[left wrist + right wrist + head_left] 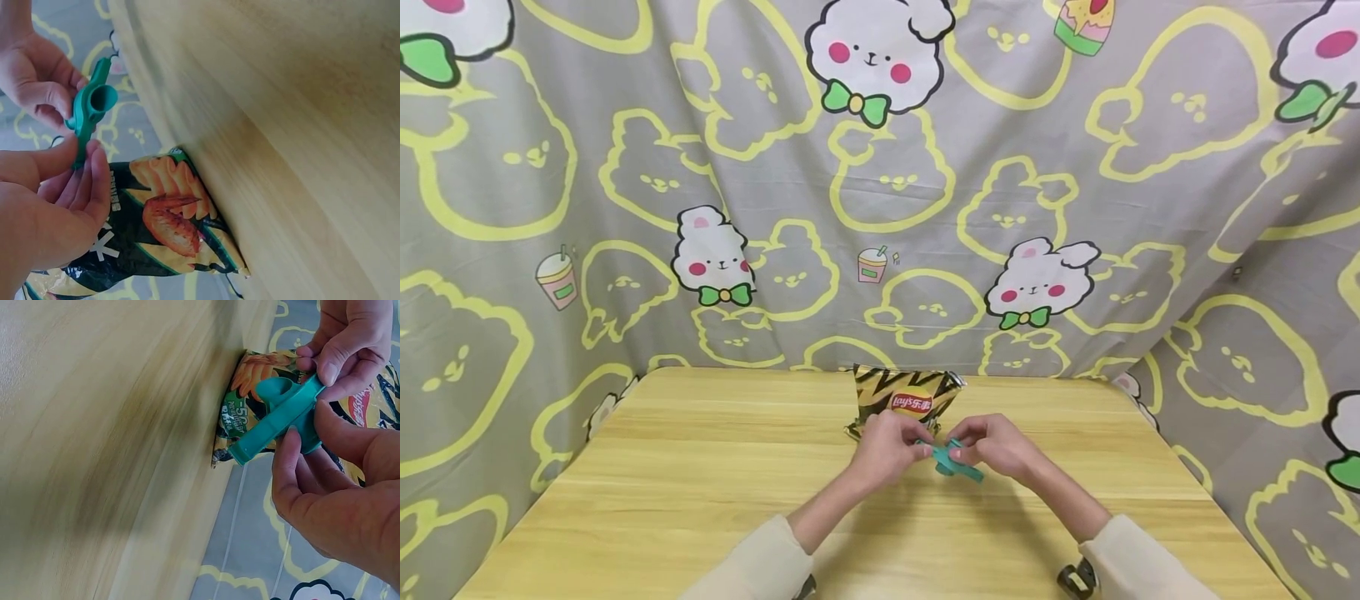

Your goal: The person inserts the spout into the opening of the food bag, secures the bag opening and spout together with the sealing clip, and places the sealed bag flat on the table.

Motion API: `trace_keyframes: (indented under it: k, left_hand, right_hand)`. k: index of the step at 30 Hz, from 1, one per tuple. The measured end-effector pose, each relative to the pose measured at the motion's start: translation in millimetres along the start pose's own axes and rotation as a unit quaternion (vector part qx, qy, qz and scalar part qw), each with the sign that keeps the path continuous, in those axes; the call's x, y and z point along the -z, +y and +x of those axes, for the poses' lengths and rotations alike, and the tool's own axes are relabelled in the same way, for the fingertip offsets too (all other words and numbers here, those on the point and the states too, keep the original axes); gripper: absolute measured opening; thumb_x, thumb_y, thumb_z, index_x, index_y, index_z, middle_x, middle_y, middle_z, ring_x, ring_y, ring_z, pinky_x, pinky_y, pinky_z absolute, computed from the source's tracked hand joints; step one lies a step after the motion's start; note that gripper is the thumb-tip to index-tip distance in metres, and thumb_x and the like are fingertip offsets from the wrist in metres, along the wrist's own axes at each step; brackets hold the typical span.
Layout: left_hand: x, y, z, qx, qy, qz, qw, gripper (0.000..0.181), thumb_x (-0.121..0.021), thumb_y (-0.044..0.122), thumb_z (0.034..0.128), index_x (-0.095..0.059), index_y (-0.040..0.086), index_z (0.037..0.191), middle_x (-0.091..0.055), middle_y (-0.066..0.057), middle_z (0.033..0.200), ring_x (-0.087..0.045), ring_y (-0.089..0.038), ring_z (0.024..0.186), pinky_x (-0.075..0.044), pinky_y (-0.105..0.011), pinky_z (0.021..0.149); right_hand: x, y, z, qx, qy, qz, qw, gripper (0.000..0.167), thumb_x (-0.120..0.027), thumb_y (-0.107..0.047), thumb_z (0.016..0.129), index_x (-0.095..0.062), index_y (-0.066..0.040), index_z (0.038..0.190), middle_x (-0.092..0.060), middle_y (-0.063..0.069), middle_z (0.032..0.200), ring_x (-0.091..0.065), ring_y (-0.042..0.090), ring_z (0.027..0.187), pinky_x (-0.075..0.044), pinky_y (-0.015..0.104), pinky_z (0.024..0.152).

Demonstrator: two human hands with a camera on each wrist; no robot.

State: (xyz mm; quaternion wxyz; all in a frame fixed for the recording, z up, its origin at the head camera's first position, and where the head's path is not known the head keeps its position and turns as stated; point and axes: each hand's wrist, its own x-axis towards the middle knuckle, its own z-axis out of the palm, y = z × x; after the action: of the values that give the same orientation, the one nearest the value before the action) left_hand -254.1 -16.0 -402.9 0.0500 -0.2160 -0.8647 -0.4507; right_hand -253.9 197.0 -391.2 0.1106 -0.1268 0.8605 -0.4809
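Observation:
Both hands hold a teal plastic bag clip (958,468) with a round pouring spout, raised above the table. My left hand (886,446) pinches one end of it between thumb and fingers; in the left wrist view that end sits against the left fingertips (97,165). My right hand (996,446) grips the clip's middle near the spout, as the right wrist view shows with the clip (275,425) slanting past the fingers. Just behind the hands stands a black-and-gold Lay's chip bag (880,387), its lower part partly hidden by the left hand.
The light wooden table (700,467) stretches around the hands. A grey patterned curtain (820,192) hangs behind its far edge and along both sides. A dark wrist device (1077,577) shows under the right sleeve (1135,554).

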Motion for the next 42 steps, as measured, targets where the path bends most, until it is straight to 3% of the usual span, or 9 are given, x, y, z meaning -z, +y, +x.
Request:
trace_keyframes:
  k: [15, 22, 35, 42]
  left_hand:
    - [7.7, 1.4, 1.7, 0.014, -0.031, -0.01, 0.9994, 0.007, -0.081, 0.007, 0.0832, -0.08, 0.009, 0.09, -0.078, -0.002, 0.086, -0.069, -0.007, 0.073, -0.056, -0.022, 0.068]
    - [11.0, 4.0, 1.8, 0.053, -0.049, -0.015, 0.9973, 0.01, -0.082, 0.005, 0.0805, -0.081, 0.013, 0.087, -0.076, 0.003, 0.079, -0.067, -0.009, 0.072, -0.056, -0.03, 0.071]
    - [19.7, 2.1, 4.5, 0.053, -0.09, -0.022, 0.9943, 0.009, -0.081, 0.004, 0.0839, -0.081, 0.012, 0.083, -0.076, 0.003, 0.075, -0.068, -0.009, 0.069, -0.052, -0.028, 0.066]
    - [22.3, 1.9, 3.9, 0.067, -0.103, -0.034, 0.9918, 0.01, -0.078, 0.002, 0.0857, -0.08, 0.012, 0.084, -0.076, 0.001, 0.075, -0.069, -0.01, 0.069, -0.054, -0.028, 0.065]
  right_hand:
    - [1.1, 1.4, -0.3, -0.003, 0.004, 0.022, 0.9997, 0.018, -0.077, -0.009, 0.085, -0.074, 0.002, 0.1, -0.07, 0.005, 0.081, -0.063, 0.018, 0.077, -0.048, 0.033, 0.076]
    - [2.5, 1.4, 0.0, 0.016, -0.013, 0.03, 0.9993, 0.015, -0.077, -0.004, 0.084, -0.074, 0.004, 0.096, -0.072, 0.007, 0.082, -0.064, 0.018, 0.078, -0.049, 0.033, 0.077]
    - [2.1, -0.7, -0.4, 0.012, -0.029, 0.033, 0.999, 0.016, -0.078, -0.004, 0.081, -0.074, 0.004, 0.095, -0.072, 0.007, 0.082, -0.065, 0.019, 0.078, -0.05, 0.034, 0.08]
    - [1.7, -1.9, -1.9, 0.015, -0.036, 0.037, 0.9986, 0.018, -0.078, -0.005, 0.082, -0.074, 0.004, 0.096, -0.074, 0.008, 0.083, -0.067, 0.019, 0.079, -0.051, 0.035, 0.081]
